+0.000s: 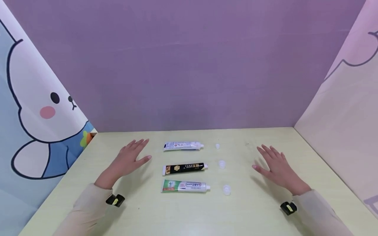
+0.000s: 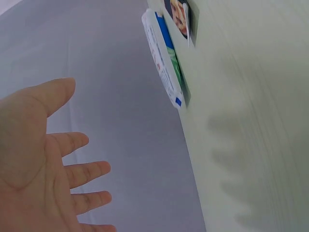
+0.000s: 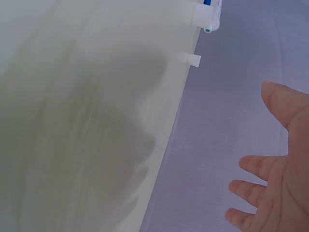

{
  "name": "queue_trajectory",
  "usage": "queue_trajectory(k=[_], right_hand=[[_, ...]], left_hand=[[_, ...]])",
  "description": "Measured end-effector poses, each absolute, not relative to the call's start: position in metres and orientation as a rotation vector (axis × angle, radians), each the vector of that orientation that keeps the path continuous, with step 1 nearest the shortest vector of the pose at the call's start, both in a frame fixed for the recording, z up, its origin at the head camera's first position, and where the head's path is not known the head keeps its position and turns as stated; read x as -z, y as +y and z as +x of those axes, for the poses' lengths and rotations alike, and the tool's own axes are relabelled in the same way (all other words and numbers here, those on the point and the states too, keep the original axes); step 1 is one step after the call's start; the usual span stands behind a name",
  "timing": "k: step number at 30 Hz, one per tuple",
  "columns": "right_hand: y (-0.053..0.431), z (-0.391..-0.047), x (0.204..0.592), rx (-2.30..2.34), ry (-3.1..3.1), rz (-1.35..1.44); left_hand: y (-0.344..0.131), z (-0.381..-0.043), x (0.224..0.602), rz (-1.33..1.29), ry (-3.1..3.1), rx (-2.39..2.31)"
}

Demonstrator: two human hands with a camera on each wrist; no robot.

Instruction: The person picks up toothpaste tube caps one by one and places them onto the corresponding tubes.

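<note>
Head view: three squeeze tubes lie on the pale bench (image 1: 180,216), one behind another, nozzles toward the right. Farthest from the person is the whitish-lavender tube (image 1: 182,146); the black tube (image 1: 185,168) with gold markings comes next, and the green-and-white tube (image 1: 185,186) lies nearest. All three nozzles are bare. To the right of each, and apart from it, sits a cap: the small cap (image 1: 217,146) level with the lavender tube, the middle cap (image 1: 222,164) by the black one, and the front cap (image 1: 226,189) by the green-and-white one.

The left grip (image 1: 129,158), a bare hand, hangs released above the bench to the left of the tubes, fingers extended and thumb spread toward them. The right grip (image 1: 275,168) is likewise released, hanging to the right of the caps with its fingers extended and thumb apart. Both cast shadows on the surface below, and neither touches a tube or cap. The left wrist view shows that palm with its fingers spread, well apart from the lavender tube.

Light sleeves (image 1: 85,208) cover both forearms, and a black strap (image 1: 115,200) with a yellow mark shows at each wrist. Behind the bench stands a purple panel (image 1: 192,65); a cartoon animal print (image 1: 44,98) fills the left side.
</note>
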State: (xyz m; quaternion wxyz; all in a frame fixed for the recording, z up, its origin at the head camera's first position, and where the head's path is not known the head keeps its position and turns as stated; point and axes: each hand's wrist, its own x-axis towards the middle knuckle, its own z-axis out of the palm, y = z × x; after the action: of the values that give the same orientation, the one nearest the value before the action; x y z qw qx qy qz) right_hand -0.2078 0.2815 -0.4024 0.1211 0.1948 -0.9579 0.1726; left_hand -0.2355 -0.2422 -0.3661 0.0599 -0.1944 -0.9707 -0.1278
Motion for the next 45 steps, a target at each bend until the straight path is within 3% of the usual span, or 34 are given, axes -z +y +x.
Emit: queue_trajectory(k=[45], right_hand=[[0.251, -0.197, 0.403, -0.667, -2.738, 0.875]], left_hand=[[-0.182, -0.209, 0.378, -0.944, -2.886, 0.59]])
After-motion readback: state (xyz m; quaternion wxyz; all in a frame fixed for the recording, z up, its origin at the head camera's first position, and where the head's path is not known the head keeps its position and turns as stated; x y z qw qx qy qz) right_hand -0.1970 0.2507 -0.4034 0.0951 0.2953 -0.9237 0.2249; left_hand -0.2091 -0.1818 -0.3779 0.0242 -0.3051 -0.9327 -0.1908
